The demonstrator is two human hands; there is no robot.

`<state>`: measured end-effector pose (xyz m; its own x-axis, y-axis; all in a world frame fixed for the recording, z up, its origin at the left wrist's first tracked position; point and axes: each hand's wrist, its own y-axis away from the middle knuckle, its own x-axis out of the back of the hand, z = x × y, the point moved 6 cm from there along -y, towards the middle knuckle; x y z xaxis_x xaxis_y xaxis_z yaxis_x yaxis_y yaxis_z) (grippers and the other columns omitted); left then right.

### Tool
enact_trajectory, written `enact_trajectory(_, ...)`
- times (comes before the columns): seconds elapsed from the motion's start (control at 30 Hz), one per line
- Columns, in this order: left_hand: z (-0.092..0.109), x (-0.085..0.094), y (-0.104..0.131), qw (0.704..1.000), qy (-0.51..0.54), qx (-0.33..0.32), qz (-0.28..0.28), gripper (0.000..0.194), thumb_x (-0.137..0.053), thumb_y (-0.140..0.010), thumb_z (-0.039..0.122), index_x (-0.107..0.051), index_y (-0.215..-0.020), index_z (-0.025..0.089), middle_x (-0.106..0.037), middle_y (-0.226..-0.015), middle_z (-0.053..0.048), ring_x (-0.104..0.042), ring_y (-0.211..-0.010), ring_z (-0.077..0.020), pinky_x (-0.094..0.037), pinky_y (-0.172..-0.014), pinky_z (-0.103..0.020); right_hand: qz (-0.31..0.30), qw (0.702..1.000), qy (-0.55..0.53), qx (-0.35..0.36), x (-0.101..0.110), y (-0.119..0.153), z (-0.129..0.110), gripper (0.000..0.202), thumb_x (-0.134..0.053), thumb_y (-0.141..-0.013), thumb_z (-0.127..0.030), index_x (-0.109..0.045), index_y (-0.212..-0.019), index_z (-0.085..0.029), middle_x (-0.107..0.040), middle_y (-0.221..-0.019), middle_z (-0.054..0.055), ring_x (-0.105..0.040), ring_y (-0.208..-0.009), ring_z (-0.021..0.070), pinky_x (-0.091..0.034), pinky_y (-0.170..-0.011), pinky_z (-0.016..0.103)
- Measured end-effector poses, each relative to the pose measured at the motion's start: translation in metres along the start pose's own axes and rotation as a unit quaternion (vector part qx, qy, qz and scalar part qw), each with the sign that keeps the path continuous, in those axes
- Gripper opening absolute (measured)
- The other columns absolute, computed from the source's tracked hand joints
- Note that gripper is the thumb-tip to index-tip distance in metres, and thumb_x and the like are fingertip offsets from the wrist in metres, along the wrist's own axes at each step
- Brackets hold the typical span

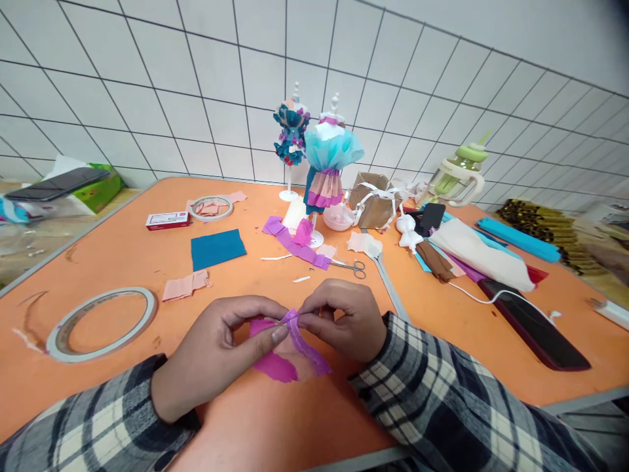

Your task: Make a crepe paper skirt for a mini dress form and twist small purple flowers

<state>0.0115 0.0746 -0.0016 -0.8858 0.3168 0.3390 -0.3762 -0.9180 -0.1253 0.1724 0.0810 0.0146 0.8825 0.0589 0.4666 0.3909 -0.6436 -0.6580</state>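
One layered paper piece [281, 351], magenta, peach and purple, hangs below the fingertips. Left hand [216, 351]: thumb and index closed on its upper edge. Right hand [344, 318]: same pinch, just beside. Scissors [354, 267] beyond the right fingers.

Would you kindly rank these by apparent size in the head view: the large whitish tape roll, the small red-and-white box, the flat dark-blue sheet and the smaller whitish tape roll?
1. Large tape roll, though it is also nearest the camera
2. Dark-blue sheet
Red-and-white box and smaller tape roll: too alike to rank
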Motion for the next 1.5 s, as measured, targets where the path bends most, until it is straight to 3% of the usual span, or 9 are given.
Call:
enact_trajectory(0.13,0.001,0.001,0.0,1.0,0.024,0.008,-0.007,0.013,-0.068,-0.083,0.031,-0.079,-0.089,0.029,-0.08,-0.08,0.0,-0.074,-0.071,-0.0176,-0.058,-0.064,-0.02,-0.007,0.998,-0.045,-0.04,-0.002,0.0,0.006,0.026,-0.068,-0.087,-0.038,-0.069,-0.072,-0.016,-0.062,-0.061,0.0,-0.051,-0.051,0.0068,-0.04,-0.049,0.019)
enact_trajectory(0.43,0.001,0.004,-0.004,0.999,-0.04,-0.004,0.019,0.006,-0.075,-0.077,0.034,-0.079,-0.08,0.031,-0.08,-0.075,0.001,-0.074,-0.068,-0.0171,-0.057,-0.063,-0.016,-0.051,0.982,-0.139,-0.119,-0.013,0.001,0.015,0.028,-0.073,-0.08,-0.041,-0.067,-0.071,-0.016,-0.059,-0.062,-0.002,-0.047,-0.05,0.0052,-0.04,-0.049,0.017)
enact_trajectory(0.53,0.001,0.006,-0.004,0.999,-0.04,-0.001,0.032,0.006,-0.077,-0.075,0.036,-0.079,-0.078,0.032,-0.08,-0.075,0.001,-0.074,-0.069,-0.0181,-0.058,-0.063,-0.017,-0.041,0.974,-0.178,-0.137,-0.014,0.002,0.018,0.027,-0.073,-0.08,-0.041,-0.068,-0.072,-0.015,-0.061,-0.063,-0.002,-0.046,-0.05,0.0047,-0.04,-0.05,0.016)
enact_trajectory(0.67,-0.001,0.011,-0.004,0.997,-0.05,0.005,0.058,0.009,-0.077,-0.075,0.04,-0.079,-0.079,0.033,-0.079,-0.075,0.002,-0.073,-0.068,-0.0175,-0.057,-0.063,-0.016,-0.034,0.973,-0.175,-0.147,-0.009,0.0,0.013,0.028,-0.064,-0.086,-0.041,-0.07,-0.078,-0.015,-0.067,-0.072,0.001,-0.056,-0.06,0.0074,-0.044,-0.057,0.018)
enact_trajectory(0.77,-0.001,0.014,-0.005,0.994,-0.074,-0.003,0.077,0.011,-0.076,-0.075,0.042,-0.078,-0.078,0.032,-0.079,-0.074,0.003,-0.071,-0.066,-0.0156,-0.056,-0.062,-0.014,-0.031,0.972,-0.154,-0.178,-0.007,0.0,0.008,0.026,-0.07,-0.082,-0.04,-0.069,-0.083,-0.014,-0.068,-0.077,0.002,-0.06,-0.068,0.0096,-0.046,-0.063,0.019)
enact_trajectory(0.87,-0.003,0.014,-0.005,0.993,-0.086,-0.003,0.082,0.013,-0.076,-0.075,0.044,-0.078,-0.078,0.031,-0.078,-0.073,0.003,-0.07,-0.064,-0.0149,-0.056,-0.061,-0.014,-0.021,0.965,-0.147,-0.218,-0.011,0.003,0.009,0.021,-0.077,-0.076,-0.034,-0.068,-0.078,-0.015,-0.067,-0.072,-0.001,-0.06,-0.065,0.0084,-0.045,-0.062,0.018)
enact_trajectory(1.03,-0.011,0.018,-0.003,0.992,-0.076,0.023,0.103,0.019,-0.078,-0.073,0.045,-0.076,-0.081,0.028,-0.078,-0.079,0.001,-0.071,-0.07,-0.0174,-0.057,-0.064,-0.018,-0.003,0.949,-0.213,-0.231,-0.02,0.007,0.018,0.017,-0.076,-0.077,-0.03,-0.067,-0.075,-0.016,-0.063,-0.066,-0.003,-0.054,-0.058,0.0061,-0.043,-0.056,0.016)
enact_trajectory(1.3,-0.012,0.013,-0.003,0.994,-0.06,0.036,0.083,0.02,-0.078,-0.073,0.045,-0.075,-0.079,0.026,-0.076,-0.074,0.0,-0.07,-0.069,-0.0187,-0.058,-0.064,-0.021,-0.024,0.943,-0.207,-0.26,-0.022,0.008,0.02,0.013,-0.067,-0.078,-0.027,-0.064,-0.073,-0.016,-0.058,-0.063,-0.004,-0.049,-0.056,0.0058,-0.039,-0.052,0.017)
enact_trajectory(1.5,-0.01,0.01,-0.006,0.997,-0.028,0.045,0.054,0.02,-0.077,-0.074,0.046,-0.077,-0.083,0.028,-0.079,-0.083,-0.003,-0.071,-0.075,-0.0227,-0.059,-0.067,-0.025,-0.031,0.943,-0.201,-0.264,-0.025,0.009,0.02,0.008,-0.064,-0.076,-0.021,-0.06,-0.07,-0.017,-0.056,-0.061,-0.005,-0.048,-0.055,0.0062,-0.039,-0.052,0.018)
